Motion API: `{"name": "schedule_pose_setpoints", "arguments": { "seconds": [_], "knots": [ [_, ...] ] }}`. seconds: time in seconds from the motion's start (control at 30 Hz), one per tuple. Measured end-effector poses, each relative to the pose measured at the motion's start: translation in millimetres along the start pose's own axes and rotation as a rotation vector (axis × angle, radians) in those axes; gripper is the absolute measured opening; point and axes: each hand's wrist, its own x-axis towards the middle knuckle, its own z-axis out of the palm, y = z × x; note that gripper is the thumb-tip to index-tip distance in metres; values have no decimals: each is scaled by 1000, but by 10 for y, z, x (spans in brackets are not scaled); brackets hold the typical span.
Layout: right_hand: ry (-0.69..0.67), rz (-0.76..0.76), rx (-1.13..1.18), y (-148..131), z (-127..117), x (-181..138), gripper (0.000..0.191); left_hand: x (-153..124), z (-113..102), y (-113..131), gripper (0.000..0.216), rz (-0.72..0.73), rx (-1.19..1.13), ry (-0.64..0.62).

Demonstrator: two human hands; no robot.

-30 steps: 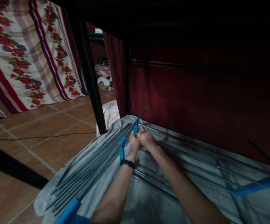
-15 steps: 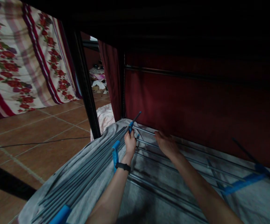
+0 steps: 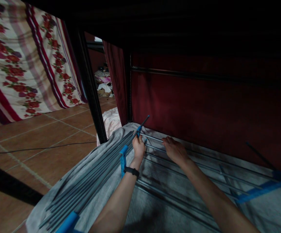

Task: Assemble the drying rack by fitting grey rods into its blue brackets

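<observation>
My left hand [image 3: 138,148], with a black band at the wrist, is closed around a blue plastic connector [image 3: 139,130] on a grey metal tube near the far corner of the mattress. My right hand [image 3: 175,149] grips a thin metal rod [image 3: 152,138] whose left end meets that connector. Several parallel rods [image 3: 164,159] run rightward beneath my hands to a second blue bracket [image 3: 262,191]. Another blue bracket [image 3: 123,157] stands beside my left wrist. The exact finger contact is partly hidden.
A bundle of loose grey tubes [image 3: 89,181] lies on the grey blanket [image 3: 37,215] at left. A dark bed post [image 3: 92,87] rises beyond it, with a dark bunk overhead. Behind the rods is a dark red wall [image 3: 203,113]. A black cable [image 3: 45,148] crosses the tiled floor.
The whole view has shifted slightly, so everything sits a little further right. Both hands keep their holds on the connector and the rod.
</observation>
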Motion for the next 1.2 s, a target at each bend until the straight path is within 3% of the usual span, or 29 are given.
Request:
{"name": "schedule_pose_setpoints", "arguments": {
  "seconds": [0.4,1.2],
  "knots": [
    [-19,67,-70,-65,26,62,40,-22,15,50,22,17,18,-40],
    [-142,46,78,-20,-135,117,36,-22,-32,83,25,-2,15,-81]
  ]
}}
